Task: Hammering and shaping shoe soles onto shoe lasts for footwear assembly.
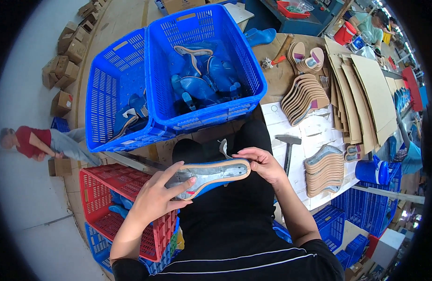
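Above my lap a blue shoe last [216, 172] lies sole side up, with a grey metal-faced bottom and a tan band around its rim. My left hand [153, 196] grips its wider end, fingers spread over the bottom, near a small pink mark. At the narrower, rounded end, my right hand [263, 165] has its thumb and fingers closed at the rim. A thin pale strip [223, 148] curls up from beside the right fingertips and seems pinched there; the exact contact is partly hidden.
Ahead stand two blue crates [258, 89] containing blue lasts [197, 86]. The right-hand bench holds a hammer [289, 149], stacked insoles [324, 171], cardboard sheets [366, 93] and a blue jug [371, 171]. A red crate [96, 187] stands at left; a person [36, 140] is beyond.
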Available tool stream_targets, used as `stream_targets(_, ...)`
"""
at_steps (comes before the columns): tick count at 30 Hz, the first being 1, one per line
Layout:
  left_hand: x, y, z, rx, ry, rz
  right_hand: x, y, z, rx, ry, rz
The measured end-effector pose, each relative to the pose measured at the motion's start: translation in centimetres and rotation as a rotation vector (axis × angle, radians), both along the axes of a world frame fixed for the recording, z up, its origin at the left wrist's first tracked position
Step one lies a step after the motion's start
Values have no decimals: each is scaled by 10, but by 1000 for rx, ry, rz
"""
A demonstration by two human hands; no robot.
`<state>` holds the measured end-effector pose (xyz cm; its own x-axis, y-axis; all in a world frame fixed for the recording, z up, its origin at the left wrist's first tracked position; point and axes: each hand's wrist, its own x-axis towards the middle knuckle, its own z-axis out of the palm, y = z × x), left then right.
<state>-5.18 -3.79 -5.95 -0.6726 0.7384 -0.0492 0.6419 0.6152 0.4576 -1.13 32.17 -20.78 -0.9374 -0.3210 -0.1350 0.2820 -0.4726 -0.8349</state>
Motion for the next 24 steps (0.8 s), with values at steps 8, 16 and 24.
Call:
stream_targets(8,-5,-3,-1,13,-12,-14,-1,0,4,38,2,7)
stream_targets(16,-4,-1,1,34,-51,34,2,-3,5,31,-5,-35)
stream_targets(24,-4,0,0,42,-44,27,11,-71,99,1003,1063,-165)
